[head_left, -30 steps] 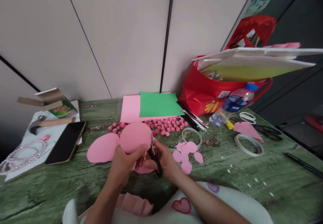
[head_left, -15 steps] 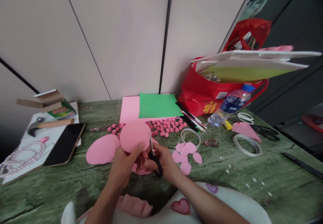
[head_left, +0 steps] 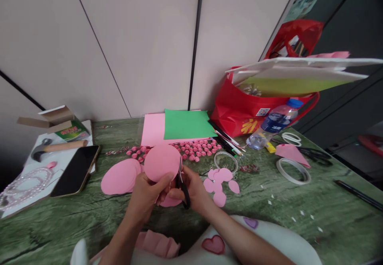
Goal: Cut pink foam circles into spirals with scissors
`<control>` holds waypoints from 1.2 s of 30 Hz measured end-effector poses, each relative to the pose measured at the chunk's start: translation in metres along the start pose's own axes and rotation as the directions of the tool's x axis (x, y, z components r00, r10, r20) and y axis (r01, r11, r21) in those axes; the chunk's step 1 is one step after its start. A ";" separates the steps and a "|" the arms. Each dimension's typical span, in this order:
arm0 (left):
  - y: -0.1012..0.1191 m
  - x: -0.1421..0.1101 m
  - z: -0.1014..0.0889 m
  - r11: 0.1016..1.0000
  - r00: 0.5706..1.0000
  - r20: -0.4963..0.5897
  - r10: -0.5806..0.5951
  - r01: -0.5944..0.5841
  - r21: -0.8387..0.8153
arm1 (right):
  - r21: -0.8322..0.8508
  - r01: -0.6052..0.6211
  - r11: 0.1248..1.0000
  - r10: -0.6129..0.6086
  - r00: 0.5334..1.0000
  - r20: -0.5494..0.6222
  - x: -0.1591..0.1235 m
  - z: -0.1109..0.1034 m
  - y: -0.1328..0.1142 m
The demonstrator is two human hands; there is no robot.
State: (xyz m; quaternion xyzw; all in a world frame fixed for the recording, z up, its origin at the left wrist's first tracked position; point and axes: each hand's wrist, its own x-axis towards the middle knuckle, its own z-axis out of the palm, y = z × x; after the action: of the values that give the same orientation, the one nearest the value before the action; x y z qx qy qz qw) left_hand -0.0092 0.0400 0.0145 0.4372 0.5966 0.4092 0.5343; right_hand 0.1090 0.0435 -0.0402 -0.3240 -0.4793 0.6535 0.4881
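Observation:
A round pink paper disc (head_left: 163,162) is pinched by its lower edge in my left hand (head_left: 146,191), thumb on top. My right hand (head_left: 193,189) grips black-handled scissors (head_left: 184,191), their blades pointing up along the disc's right edge. Whether the blades are parted I cannot tell. Under my hands lies another pink paper piece (head_left: 171,202), partly hidden. To the left rests a stack of pink paper circles (head_left: 119,176). Small pink petal-shaped pieces (head_left: 220,181) lie to the right. Behind the disc are many pink rolled paper roses (head_left: 196,149).
Green paper (head_left: 188,124) lies over pink sheets at the back. On the left are a phone (head_left: 74,171), a hammer (head_left: 62,147) and a bead string (head_left: 26,183). Tape rolls (head_left: 293,171), a bottle (head_left: 273,123) and a red bag (head_left: 236,109) stand on the right.
The disc has shifted slightly right and turned a little in my left hand. The scissors stand a bit more upright, still against the disc's right edge.

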 end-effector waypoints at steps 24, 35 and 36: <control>-0.010 0.004 -0.009 0.999 1.000 0.010 0.025 -0.025 -0.045 | 0.051 -0.057 0.997 0.055 0.998 0.037 0.000 0.005 -0.006; -0.013 0.005 -0.006 0.992 0.993 0.106 0.043 -0.030 -0.124 | 0.081 -0.112 0.990 0.110 0.994 0.027 -0.001 0.009 -0.009; -0.013 0.005 -0.006 0.993 0.995 0.088 0.045 -0.035 -0.117 | 0.076 -0.117 0.990 0.116 0.993 0.024 -0.001 0.009 -0.009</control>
State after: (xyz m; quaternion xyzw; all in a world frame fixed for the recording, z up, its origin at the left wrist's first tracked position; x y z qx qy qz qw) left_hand -0.0167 0.0409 0.0016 0.4358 0.5382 0.4333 0.5768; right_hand 0.1040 0.0398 -0.0289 -0.3261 -0.4385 0.7020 0.4567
